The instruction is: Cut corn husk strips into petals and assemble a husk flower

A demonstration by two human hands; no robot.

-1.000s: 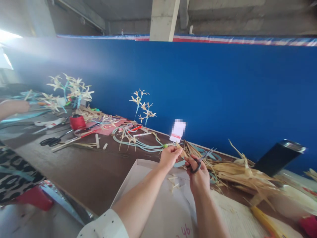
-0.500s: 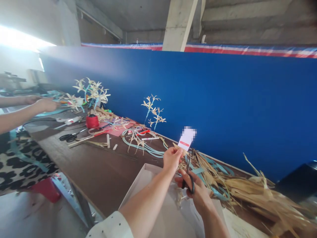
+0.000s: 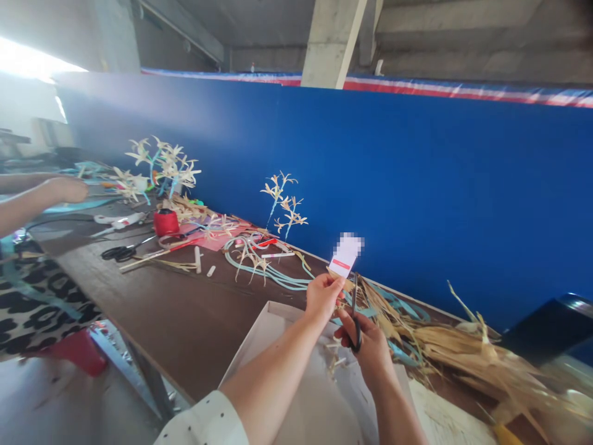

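My left hand point(image 3: 324, 295) is closed, thumb and fingers pinching a small tan piece of dried husk point(image 3: 334, 272), mostly hidden by the fingers. My right hand point(image 3: 368, 347) grips black-handled scissors point(image 3: 356, 334), with the blades pointing up beside the left fingertips. Just beyond the left hand stands a white upright rectangle with a red bar point(image 3: 341, 266), its top blurred out; whether my fingers touch it I cannot tell. Beneath both hands lies a shallow white box point(image 3: 257, 334) holding small pale scraps point(image 3: 334, 358).
Dried husks point(image 3: 458, 349) and blue strips lie at right. Flower stems point(image 3: 282, 207) stand by the blue partition point(image 3: 417, 198). Further left are a red spool point(image 3: 165, 222), another pair of scissors point(image 3: 123, 252), a glue gun point(image 3: 118, 220) and a co-worker's arm point(image 3: 41, 198).
The scissors have turned to a more edge-on angle beside the left fingers. My left hand keeps its pinch. The co-worker's hands have drawn back left, and the view has shifted slightly.
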